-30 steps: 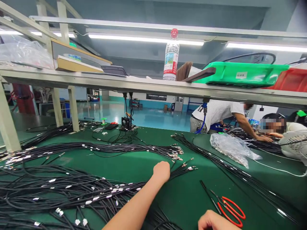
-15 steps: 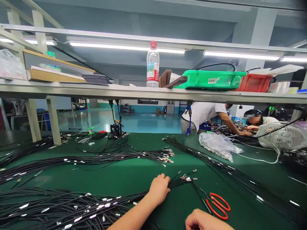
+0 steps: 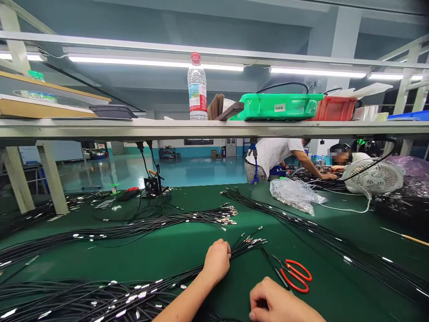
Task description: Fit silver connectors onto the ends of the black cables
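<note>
My left hand [image 3: 217, 259], in the middle of the head view, is closed around a bundle of thin black cables [image 3: 187, 273]. Their metal-tipped ends [image 3: 251, 241] fan out to the right beyond my fingers. The bundle runs back to a large pile of black cables with white labels [image 3: 134, 293] at the lower left. My right hand [image 3: 273, 300] is curled near the bottom edge, with nothing visible in its fingers. Just beyond it lie red-handled scissors [image 3: 296, 275] and a thin dark tool [image 3: 281, 278], neither of them touched.
Two more cable bundles lie on the green mat, one at left [image 3: 134, 228] and one at right [image 3: 301, 219]. Farther back are a plastic bag [image 3: 295, 194] and a white fan [image 3: 373, 178]. A shelf [image 3: 161, 130] crosses above. Two people work behind at right.
The view has turned slightly right, so most things appear farther left. My left hand still grips the cables, whose tips sit closer together. My right hand remains curled near the scissors.
</note>
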Motion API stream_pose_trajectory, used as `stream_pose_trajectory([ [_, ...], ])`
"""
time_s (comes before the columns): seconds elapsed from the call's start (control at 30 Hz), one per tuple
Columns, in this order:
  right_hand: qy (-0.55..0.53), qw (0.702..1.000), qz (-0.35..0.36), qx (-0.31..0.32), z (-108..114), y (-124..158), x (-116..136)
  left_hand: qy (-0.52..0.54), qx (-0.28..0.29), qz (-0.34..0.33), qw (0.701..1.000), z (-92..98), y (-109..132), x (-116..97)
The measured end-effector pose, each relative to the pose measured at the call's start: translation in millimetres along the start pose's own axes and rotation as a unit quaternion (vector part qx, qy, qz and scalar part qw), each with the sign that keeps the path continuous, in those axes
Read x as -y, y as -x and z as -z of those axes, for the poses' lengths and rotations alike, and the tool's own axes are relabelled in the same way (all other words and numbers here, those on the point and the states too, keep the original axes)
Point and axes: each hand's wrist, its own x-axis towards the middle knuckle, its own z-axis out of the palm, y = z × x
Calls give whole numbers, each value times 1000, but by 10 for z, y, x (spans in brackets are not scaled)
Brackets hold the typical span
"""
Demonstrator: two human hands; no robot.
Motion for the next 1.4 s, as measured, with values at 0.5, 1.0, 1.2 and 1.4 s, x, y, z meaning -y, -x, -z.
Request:
stream_pose_trajectory([
  [0.5,-373,879,21,-295,449,-94,-109,318,-6,-66,946,255,381,-440],
  [1.0,-331,902,52,-272,439,15,89,538,3,-34,842,267,354,-829],
  [1.2,-330,907,49,-255,402,37,114,638,77,-25,766,262,384,-834],
  [1.4,-365,900,52,-232,366,16,78,621,53,-13,782,187,379,-822],
])
